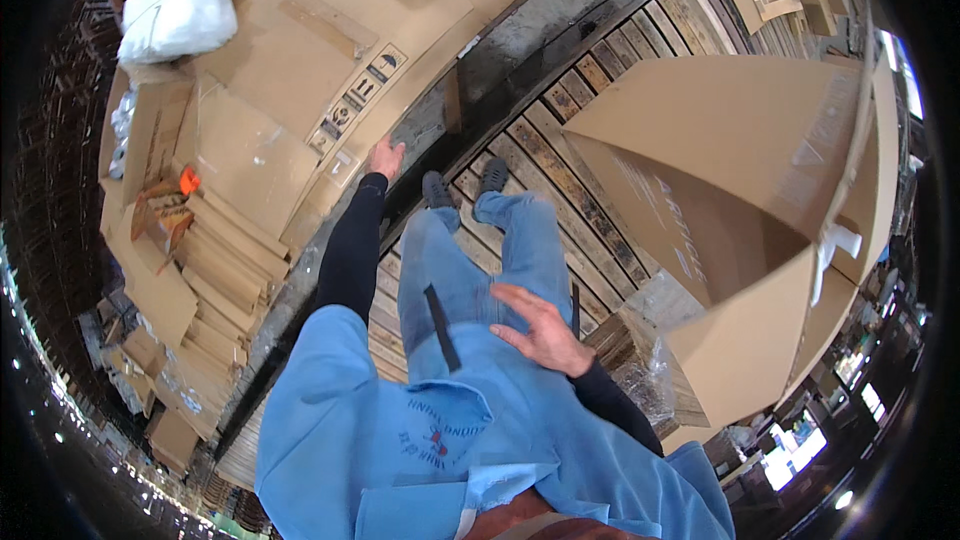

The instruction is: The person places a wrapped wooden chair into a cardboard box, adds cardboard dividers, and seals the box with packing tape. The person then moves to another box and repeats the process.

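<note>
The left hand [385,157] is reaching out, fingers spread, touching the edge of a flattened cardboard sheet [300,90] lying on the stack. The right hand [540,328] is resting open on the thigh, holding nothing.

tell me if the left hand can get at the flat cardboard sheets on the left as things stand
Probably yes: the left hand is stretched out at the edge of the flat cardboard sheets, empty and open, with nothing between them.

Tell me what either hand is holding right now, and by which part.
Nothing is held. The left hand is open against the edge of a flat cardboard box; the right hand is open, fingers spread, over the thigh.
</note>
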Demonstrator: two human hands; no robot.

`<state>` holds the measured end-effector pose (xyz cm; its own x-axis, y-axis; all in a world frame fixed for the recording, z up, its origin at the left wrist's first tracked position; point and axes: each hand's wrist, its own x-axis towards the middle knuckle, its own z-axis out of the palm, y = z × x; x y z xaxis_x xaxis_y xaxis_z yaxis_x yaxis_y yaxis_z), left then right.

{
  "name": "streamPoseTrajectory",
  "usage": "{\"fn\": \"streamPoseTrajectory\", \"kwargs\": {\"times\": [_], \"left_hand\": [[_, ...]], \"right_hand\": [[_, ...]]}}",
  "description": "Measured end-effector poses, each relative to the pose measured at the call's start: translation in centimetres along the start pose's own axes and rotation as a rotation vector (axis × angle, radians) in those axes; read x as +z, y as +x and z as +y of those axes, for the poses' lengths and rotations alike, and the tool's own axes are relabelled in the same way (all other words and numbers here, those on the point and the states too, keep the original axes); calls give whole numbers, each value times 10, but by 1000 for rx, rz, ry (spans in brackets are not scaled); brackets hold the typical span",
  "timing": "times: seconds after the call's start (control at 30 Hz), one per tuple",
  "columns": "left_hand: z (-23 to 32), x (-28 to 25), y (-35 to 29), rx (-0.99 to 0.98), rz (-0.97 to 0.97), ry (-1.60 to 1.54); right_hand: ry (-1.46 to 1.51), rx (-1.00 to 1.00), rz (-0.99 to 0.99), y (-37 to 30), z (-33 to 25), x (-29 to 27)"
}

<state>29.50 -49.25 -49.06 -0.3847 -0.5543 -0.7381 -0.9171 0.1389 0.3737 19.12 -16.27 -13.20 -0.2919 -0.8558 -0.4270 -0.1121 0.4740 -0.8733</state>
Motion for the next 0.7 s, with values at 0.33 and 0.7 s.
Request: {"fn": "streamPoseTrajectory", "kwargs": {"times": [0.33,0.7], "left_hand": [[-125,65,257,233,586,483],[-155,77,293,469,827,533]], "right_hand": [[535,593,902,180,324,-13],[260,460,735,381,457,-67]]}}
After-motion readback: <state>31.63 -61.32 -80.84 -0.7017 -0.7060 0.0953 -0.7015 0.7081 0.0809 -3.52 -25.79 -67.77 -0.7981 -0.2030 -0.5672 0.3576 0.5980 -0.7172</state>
